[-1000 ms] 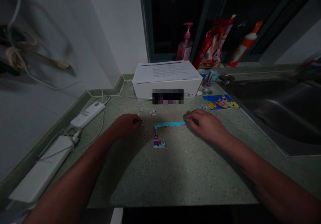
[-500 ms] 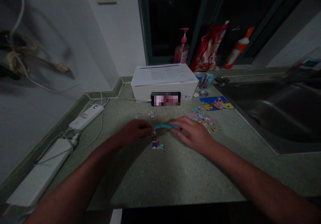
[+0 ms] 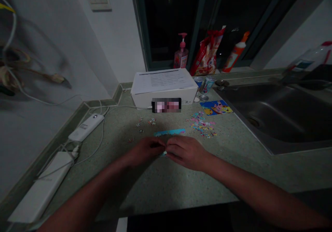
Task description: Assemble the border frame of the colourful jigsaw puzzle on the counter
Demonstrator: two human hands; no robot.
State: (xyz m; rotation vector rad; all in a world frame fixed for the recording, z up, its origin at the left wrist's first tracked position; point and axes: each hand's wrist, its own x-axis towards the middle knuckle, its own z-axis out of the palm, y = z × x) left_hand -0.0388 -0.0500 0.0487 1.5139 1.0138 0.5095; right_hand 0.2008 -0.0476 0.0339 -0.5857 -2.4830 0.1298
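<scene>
My left hand [image 3: 148,151] and my right hand [image 3: 187,152] meet over the counter, with fingers closed and thumbs nearly touching. Between them is a small cluster of joined jigsaw pieces [image 3: 164,153], mostly covered by the fingers. Both hands seem to pinch it. Just beyond my fingertips lies a joined light-blue jigsaw strip [image 3: 171,132], untouched. To the right of it is a pile of loose, colourful jigsaw pieces [image 3: 201,124]. A few more loose pieces [image 3: 152,121] are scattered to the left.
Behind the pieces, a phone [image 3: 166,105] leans on a white box [image 3: 163,86] with a printed sheet on top. A blue picture card [image 3: 217,107] lies near the sink [image 3: 275,117]. Cans [image 3: 208,85] stand beside the box. A power strip [image 3: 43,187] and cables run along the left.
Both hands have left the light-blue strip and come nearer to me, closing over the small joined cluster. The strip now lies uncovered. The view has shifted slightly.
</scene>
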